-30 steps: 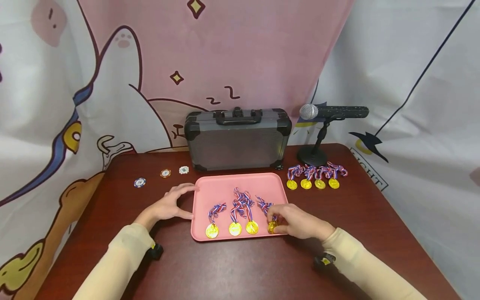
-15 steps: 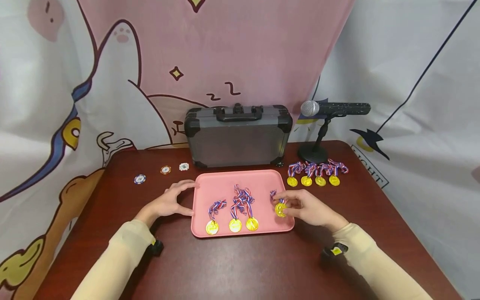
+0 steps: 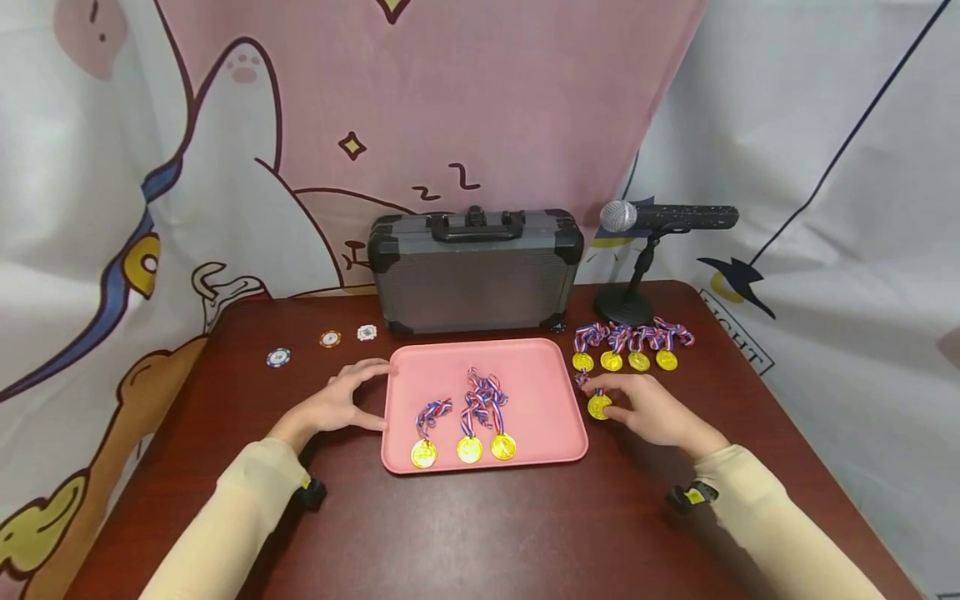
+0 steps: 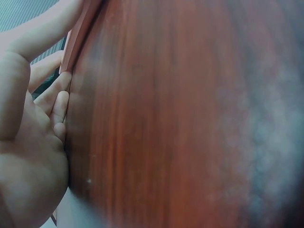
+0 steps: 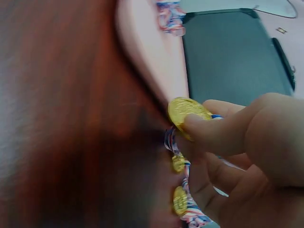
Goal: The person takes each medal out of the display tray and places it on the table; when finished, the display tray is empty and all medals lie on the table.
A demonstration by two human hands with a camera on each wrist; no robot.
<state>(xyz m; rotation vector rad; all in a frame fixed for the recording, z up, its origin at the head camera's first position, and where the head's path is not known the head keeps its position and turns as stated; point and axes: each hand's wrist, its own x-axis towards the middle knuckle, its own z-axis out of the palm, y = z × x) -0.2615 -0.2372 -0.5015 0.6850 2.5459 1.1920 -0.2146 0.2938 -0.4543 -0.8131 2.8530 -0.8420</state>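
My right hand (image 3: 652, 408) pinches a gold medal (image 3: 599, 407) between thumb and fingers, just off the right edge of the pink tray (image 3: 540, 400). In the right wrist view the thumb lies across the face of this medal (image 5: 183, 110), and part of its ribbon is hidden by the fingers. My left hand (image 3: 330, 406) rests against the tray's left edge, thumb and fingers spread apart. The left wrist view shows its fingertips at the tray rim (image 4: 76, 45). Three gold medals with striped ribbons lie in the tray, among them a left one (image 3: 423, 453) and a right one (image 3: 503, 447).
Several medals (image 3: 611, 361) stand in a row on the table, right of the tray. Behind them is a microphone (image 3: 667, 218) on a stand. A grey case (image 3: 477, 283) sits behind the tray. Three poker chips, including a blue one (image 3: 278, 357), lie at left.
My right hand has lifted a medal from the tray's lower right and carried it right and away from me, past the tray's edge. My left hand has stayed at the tray.
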